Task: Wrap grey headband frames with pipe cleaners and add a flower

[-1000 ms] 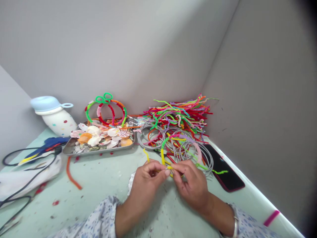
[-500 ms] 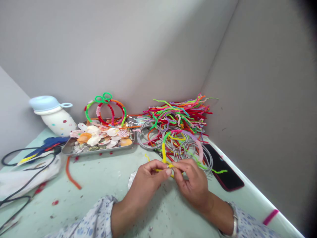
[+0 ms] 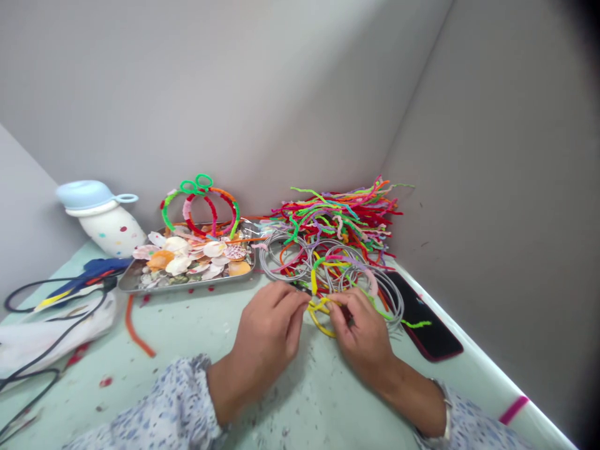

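My left hand is pinched on a yellow pipe cleaner, which loops down between my two hands. My right hand pinches the same yellow strand from the other side. Above the fingers rises a hoop wrapped in yellow, green, pink and purple fuzzy sections; the yellow strand crosses at its lower end. Fingertips partly hide that crossing. Just behind the hands lie coils of grey wire with coloured pipe cleaners among them.
A heap of coloured pipe cleaners lies by the wall. Left of it stands a metal tray of shells, with wrapped hoops behind. A phone lies right, an orange pipe cleaner left. A bottle and black cables are farther left.
My left hand has turned over and shifted up and left, its back now showing more. The yellow strand now hangs as a wider loop below the fingers. My right hand has moved slightly up.
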`<state>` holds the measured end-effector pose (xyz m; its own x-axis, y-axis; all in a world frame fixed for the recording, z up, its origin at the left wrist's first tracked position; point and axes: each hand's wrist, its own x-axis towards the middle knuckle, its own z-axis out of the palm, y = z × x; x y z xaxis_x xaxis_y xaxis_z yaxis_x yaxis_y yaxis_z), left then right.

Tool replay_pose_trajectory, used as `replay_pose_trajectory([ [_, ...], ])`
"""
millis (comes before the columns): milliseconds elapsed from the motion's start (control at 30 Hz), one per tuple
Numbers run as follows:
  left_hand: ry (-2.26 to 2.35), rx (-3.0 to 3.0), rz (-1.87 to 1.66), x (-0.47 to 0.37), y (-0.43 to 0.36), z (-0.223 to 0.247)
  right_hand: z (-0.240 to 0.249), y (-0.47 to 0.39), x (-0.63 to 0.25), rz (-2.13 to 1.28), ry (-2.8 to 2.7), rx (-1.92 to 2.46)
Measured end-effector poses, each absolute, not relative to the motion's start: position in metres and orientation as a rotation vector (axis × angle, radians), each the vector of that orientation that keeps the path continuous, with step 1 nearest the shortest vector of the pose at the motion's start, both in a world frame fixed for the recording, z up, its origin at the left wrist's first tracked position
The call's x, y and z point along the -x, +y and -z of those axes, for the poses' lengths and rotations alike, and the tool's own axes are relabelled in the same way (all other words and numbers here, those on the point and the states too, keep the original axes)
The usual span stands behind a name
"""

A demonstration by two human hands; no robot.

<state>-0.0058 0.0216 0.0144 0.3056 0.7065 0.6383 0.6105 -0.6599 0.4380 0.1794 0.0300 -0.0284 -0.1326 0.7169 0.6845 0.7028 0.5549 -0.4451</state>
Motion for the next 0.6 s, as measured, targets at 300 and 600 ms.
replay_pose_trajectory([
  [300, 1.191, -2.808, -1.205, 0.0105, 0.0309, -0.0082, 0.0275, 0.0228, -0.1771, -0.150, -1.885, 1.043],
  [600, 1.118, -2.796, -1.192, 0.0114, 0.0297, -0.0050, 0.0260, 0.0200, -0.1764, -0.185, -1.904, 1.000],
])
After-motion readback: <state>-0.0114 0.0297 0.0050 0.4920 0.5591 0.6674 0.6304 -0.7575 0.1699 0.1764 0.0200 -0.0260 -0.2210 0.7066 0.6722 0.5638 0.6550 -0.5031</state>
